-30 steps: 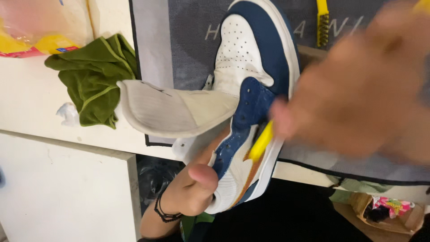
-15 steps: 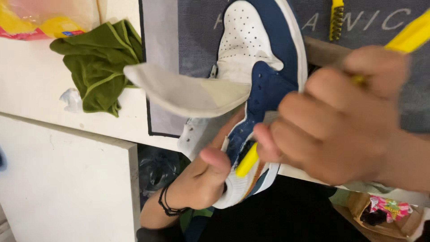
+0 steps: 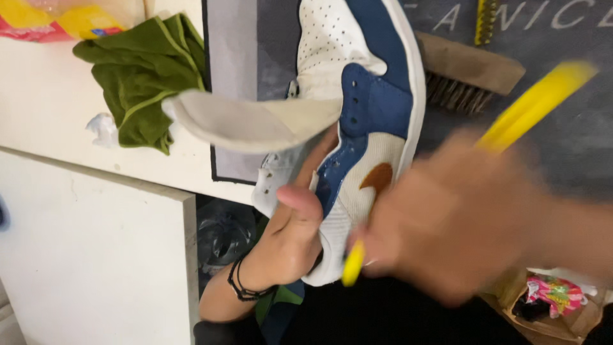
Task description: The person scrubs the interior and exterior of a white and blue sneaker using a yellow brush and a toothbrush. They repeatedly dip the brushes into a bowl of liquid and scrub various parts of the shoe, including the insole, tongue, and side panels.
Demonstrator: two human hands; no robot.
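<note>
Left hand [image 3: 290, 239] grips the blue-and-white sneaker [image 3: 364, 128] at its heel, thumb along the collar, above the near table [image 3: 57, 121] edge, tongue flopped left. Right hand [image 3: 447, 217], blurred, is closed round a yellow brush [image 3: 533, 105] at the heel. The shoe looks light, with soft uppers and a stiff sole; the heel offers the firmest hold.

Yellow-red package [image 3: 60, 22] top left; pink wrapper [image 3: 554, 292] bottom right
</note>
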